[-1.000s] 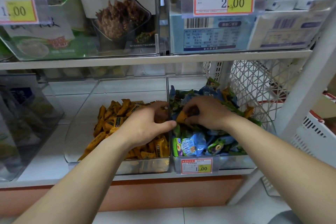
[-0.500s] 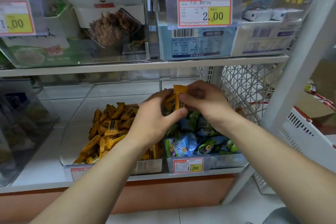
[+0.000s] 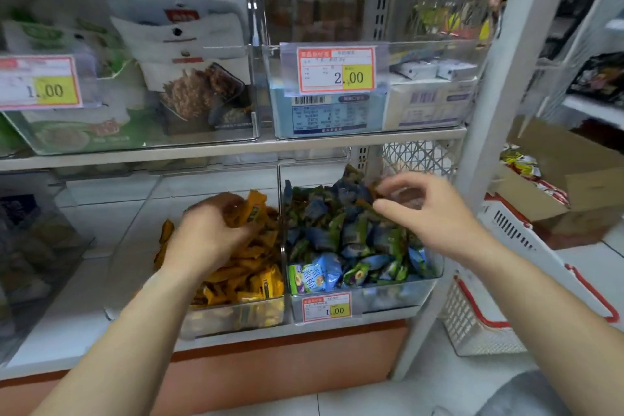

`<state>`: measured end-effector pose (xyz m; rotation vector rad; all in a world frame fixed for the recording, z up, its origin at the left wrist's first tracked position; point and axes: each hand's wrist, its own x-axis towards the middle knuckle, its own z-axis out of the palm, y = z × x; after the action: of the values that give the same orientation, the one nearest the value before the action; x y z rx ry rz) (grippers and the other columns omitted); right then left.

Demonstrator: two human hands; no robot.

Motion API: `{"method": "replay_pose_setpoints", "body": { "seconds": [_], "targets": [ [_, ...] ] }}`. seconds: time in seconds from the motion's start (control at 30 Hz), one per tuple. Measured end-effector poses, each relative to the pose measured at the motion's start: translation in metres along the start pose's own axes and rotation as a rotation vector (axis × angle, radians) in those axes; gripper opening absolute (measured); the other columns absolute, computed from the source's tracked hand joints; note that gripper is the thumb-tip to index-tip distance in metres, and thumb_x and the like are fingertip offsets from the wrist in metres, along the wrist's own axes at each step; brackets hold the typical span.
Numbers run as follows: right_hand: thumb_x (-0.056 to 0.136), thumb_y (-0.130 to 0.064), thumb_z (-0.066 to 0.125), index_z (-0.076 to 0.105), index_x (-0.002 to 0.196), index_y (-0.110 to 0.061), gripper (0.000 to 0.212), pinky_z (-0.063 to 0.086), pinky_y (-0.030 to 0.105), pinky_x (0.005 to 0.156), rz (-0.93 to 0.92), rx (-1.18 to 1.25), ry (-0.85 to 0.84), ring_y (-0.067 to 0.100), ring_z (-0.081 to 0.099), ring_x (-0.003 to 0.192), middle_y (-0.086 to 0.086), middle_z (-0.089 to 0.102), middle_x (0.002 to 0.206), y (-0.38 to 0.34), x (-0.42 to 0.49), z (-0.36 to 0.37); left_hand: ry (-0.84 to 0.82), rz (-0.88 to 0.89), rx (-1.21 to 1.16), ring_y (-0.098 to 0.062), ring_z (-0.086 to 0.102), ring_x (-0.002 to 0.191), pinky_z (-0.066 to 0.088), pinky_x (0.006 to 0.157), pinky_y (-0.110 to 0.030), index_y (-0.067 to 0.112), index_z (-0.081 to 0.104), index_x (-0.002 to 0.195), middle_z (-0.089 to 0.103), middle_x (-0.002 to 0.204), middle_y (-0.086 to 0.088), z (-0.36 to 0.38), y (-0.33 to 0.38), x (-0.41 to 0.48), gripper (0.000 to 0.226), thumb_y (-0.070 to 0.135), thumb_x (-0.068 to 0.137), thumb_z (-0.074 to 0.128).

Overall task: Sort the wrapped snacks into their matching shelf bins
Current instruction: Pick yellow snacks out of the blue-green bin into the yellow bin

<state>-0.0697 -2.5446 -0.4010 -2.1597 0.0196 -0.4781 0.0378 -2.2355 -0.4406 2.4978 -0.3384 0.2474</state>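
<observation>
Two clear bins stand side by side on the lower shelf. The left bin (image 3: pixel 236 316) holds several orange wrapped snacks (image 3: pixel 243 275). The right bin (image 3: pixel 388 297) holds blue and green wrapped snacks (image 3: pixel 337 233). My left hand (image 3: pixel 209 233) is over the left bin and grips a few orange wrappers (image 3: pixel 251 209) in its curled fingers. My right hand (image 3: pixel 435 209) hovers over the back right of the right bin, thumb and fingers loosely curled and apart. An orange-brown wrapper (image 3: pixel 374 191) lies among the blue ones just by its fingertips.
A price tag (image 3: pixel 326 307) hangs on the right bin's front. The upper shelf (image 3: pixel 236 147) carries bins of larger packets close above. A white shelf post (image 3: pixel 486 132) stands right of the bins, with a white basket with red handles (image 3: pixel 489 314) and a cardboard box (image 3: pixel 557 186) beyond.
The hands met above the bins with an orange wrapper between them and have since parted. My left hand carried orange wrappers down over the left bin; my right hand moved back over the right bin.
</observation>
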Motion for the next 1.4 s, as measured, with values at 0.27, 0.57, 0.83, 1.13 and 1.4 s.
{"method": "replay_pose_setpoints", "body": {
  "seconds": [0.27, 0.57, 0.83, 1.13, 1.4],
  "targets": [
    [0.080, -0.036, 0.078, 0.072, 0.076, -0.030, 0.009, 0.055, 0.033, 0.069, 0.127, -0.365, -0.136, 0.001, 0.065, 0.072, -0.020, 0.070, 0.076, 0.037, -0.053, -0.063, 0.056, 0.165, 0.072, -0.020, 0.063, 0.107, 0.053, 0.088, -0.037, 0.027, 0.066, 0.123, 0.069, 0.119, 0.001, -0.010, 0.042, -0.020, 0.042, 0.046, 0.085, 0.069],
    [0.066, -0.059, 0.081, 0.047, 0.119, -0.028, 0.070, 0.054, 0.040, 0.082, 0.297, -0.266, 0.055, 0.015, 0.060, 0.100, -0.006, 0.058, 0.113, 0.088, -0.054, -0.051, -0.320, 0.435, -0.038, -0.009, 0.060, 0.113, 0.046, 0.093, -0.024, 0.027, 0.060, 0.129, 0.065, 0.127, 0.008, 0.108, 0.170, -0.001, 0.045, 0.045, 0.088, 0.067],
    [0.074, -0.044, 0.081, 0.048, 0.122, -0.022, 0.063, 0.053, 0.043, 0.091, 0.245, -0.225, -0.040, 0.019, 0.060, 0.109, -0.001, 0.062, 0.118, 0.119, -0.050, -0.037, -0.468, 0.466, 0.338, -0.016, 0.061, 0.109, 0.053, 0.087, -0.038, 0.035, 0.058, 0.128, 0.063, 0.126, 0.008, 0.143, 0.144, 0.035, 0.056, 0.069, 0.084, 0.059],
    [0.073, -0.046, 0.083, 0.045, 0.130, -0.030, 0.071, 0.051, 0.037, 0.094, 0.155, -0.198, -0.045, 0.013, 0.058, 0.111, -0.008, 0.061, 0.123, 0.121, -0.049, -0.043, -0.255, 0.479, 0.416, -0.025, 0.058, 0.106, 0.051, 0.086, -0.040, 0.031, 0.064, 0.118, 0.062, 0.118, 0.000, 0.133, 0.161, 0.045, 0.033, 0.045, 0.089, 0.059],
    [0.073, -0.040, 0.084, 0.047, 0.133, -0.030, 0.071, 0.052, 0.034, 0.093, 0.161, -0.221, -0.091, 0.011, 0.058, 0.109, -0.010, 0.060, 0.123, 0.114, -0.057, -0.049, -0.542, 0.486, 0.078, -0.014, 0.051, 0.124, 0.051, 0.094, -0.034, 0.036, 0.032, 0.147, 0.046, 0.145, 0.006, 0.162, 0.161, 0.016, 0.087, 0.036, 0.073, 0.077]
  ]
}}
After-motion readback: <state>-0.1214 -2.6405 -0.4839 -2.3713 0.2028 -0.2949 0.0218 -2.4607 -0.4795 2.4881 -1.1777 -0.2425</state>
